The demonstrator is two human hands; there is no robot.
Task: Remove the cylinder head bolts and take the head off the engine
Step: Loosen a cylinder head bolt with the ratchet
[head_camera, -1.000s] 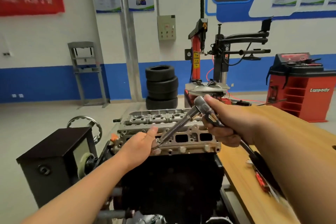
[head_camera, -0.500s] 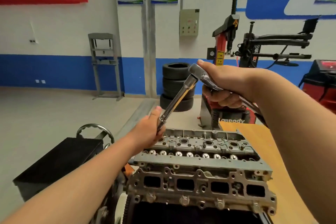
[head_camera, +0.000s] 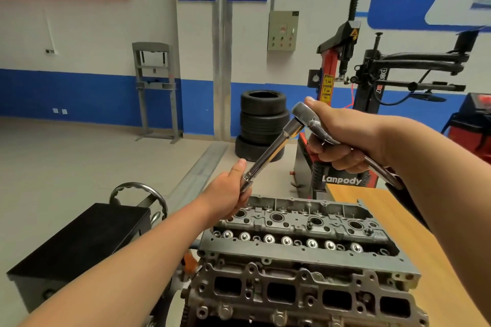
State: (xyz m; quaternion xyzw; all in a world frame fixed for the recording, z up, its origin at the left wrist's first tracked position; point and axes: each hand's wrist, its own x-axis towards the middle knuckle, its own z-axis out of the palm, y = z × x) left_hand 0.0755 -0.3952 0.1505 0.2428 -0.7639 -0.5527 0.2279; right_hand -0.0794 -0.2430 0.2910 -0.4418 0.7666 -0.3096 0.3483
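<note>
Guiding a ratchet point(head_camera: 301, 114) extension point(head_camera: 268, 158) down toward the cylinder head point(head_camera: 305, 231).
Left hand point(head_camera: 228, 195) wraps the extension's lower end above the head's far-left corner; right hand point(head_camera: 337, 138) grips the ratchet handle. Best seat it squarely first.

White wall point(head_camera: 93, 34) with blue band, grey floor point(head_camera: 79, 162), stacked tyres point(head_camera: 261, 127), perhaps a press frame point(head_camera: 155, 90).

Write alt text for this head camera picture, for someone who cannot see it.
A person's right hand grips a ratchet wrench by its head while the left hand steadies its long extension bar over the far left corner of a bare cylinder head, in a workshop.
</note>
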